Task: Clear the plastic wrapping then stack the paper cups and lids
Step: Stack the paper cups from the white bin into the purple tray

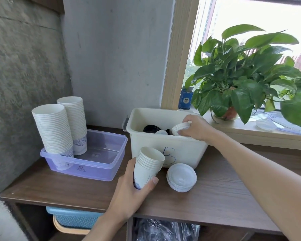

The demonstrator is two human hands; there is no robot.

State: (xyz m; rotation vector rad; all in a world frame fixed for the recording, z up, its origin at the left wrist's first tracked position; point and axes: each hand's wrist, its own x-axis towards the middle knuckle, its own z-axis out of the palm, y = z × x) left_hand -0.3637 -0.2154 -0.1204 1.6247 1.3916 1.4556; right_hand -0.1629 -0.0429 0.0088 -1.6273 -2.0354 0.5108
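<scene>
My left hand (132, 192) grips a short stack of white paper cups (149, 166) just above the table, in front of the cream bin (163, 145). My right hand (196, 126) reaches into that bin and holds a small stack of white cups or lids (179, 128) lying on its side. Black lids (150, 128) lie on the bin's floor. A pile of white lids (181, 177) rests on the table by the bin. Two tall cup stacks (53, 129) (76, 119) stand in a purple tray (97, 164).
The wooden table (215, 197) ends at a grey wall on the left. A potted plant (241, 75) and plastic wrapping (276, 122) sit on the windowsill at right. Below the table are a blue basket (73, 217) and a dark plastic bag (163, 230).
</scene>
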